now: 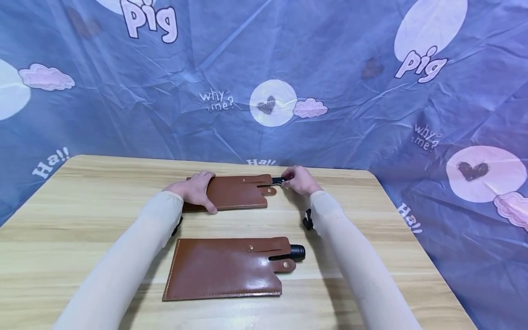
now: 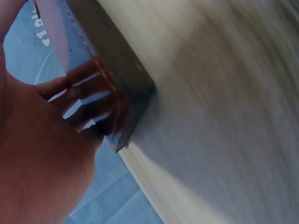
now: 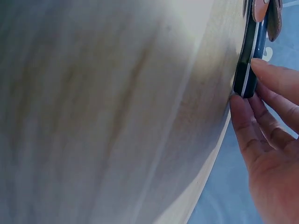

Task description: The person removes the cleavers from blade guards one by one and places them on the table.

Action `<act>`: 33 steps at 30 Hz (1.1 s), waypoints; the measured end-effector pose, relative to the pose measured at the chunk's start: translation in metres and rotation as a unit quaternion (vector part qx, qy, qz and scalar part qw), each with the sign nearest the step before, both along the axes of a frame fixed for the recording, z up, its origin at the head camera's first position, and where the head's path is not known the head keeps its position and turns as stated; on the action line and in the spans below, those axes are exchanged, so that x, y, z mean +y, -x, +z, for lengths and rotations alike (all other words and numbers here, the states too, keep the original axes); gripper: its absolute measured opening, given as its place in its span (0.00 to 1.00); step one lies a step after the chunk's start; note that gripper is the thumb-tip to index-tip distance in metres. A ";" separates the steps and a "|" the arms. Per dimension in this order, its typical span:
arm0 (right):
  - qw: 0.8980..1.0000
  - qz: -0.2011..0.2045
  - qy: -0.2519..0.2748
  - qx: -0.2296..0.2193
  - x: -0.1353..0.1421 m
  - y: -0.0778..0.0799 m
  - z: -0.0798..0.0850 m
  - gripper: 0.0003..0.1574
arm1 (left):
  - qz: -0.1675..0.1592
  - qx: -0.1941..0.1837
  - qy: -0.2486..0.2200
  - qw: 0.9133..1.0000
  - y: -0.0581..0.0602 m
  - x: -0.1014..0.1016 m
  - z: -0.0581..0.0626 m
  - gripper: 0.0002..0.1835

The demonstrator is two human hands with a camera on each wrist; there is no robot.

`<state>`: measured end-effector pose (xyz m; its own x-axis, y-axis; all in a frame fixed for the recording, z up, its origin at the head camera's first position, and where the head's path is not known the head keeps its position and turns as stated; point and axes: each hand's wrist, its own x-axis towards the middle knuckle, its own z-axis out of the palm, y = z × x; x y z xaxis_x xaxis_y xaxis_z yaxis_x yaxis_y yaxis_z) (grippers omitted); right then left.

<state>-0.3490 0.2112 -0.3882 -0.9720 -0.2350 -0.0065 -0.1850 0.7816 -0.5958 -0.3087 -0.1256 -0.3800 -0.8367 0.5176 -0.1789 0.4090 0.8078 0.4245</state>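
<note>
A brown leather knife sheath point(image 1: 239, 195) lies lengthwise near the far edge of the table. Over its left end, my left hand point(image 1: 195, 189) grips it, thumb along the near edge and fingers at the far side. The left wrist view has those fingers against the shiny leather face point(image 2: 88, 65). From the sheath's right end sticks out a black knife handle point(image 1: 278, 180) with a pale metal line along it. My right hand point(image 1: 302, 181) pinches the end of that handle between thumb and fingers. The blade is hidden inside the leather. A snap strap point(image 1: 270, 191) hangs loose beside the handle.
Closer to me lies a second brown leather sheath point(image 1: 222, 270), with a rounded black handle point(image 1: 298, 252) poking from its right end and its strap undone. Both rest on a light wooden table point(image 1: 103, 220). A blue printed cloth point(image 1: 338, 133) hangs behind the table.
</note>
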 end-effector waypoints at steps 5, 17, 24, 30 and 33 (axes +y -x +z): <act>1.000 0.000 0.010 0.015 0.002 -0.002 0.001 0.15 | 0.001 0.004 -0.007 1.000 -0.001 0.000 0.000 0.61; 0.998 -0.013 0.053 0.006 0.010 -0.005 0.004 0.16 | 0.008 0.013 0.001 1.000 -0.003 -0.002 0.002 0.62; 0.996 -0.042 0.072 0.004 0.019 -0.010 -0.002 0.17 | 0.008 0.014 -0.005 1.000 -0.007 -0.004 -0.003 0.63; 0.995 -0.049 0.092 0.002 0.022 -0.011 -0.001 0.17 | 0.011 0.019 -0.010 1.000 -0.008 -0.003 -0.003 0.62; 0.993 -0.055 0.107 -0.006 0.022 -0.009 0.007 0.18 | 0.011 0.019 -0.011 1.000 -0.006 -0.003 0.003 0.61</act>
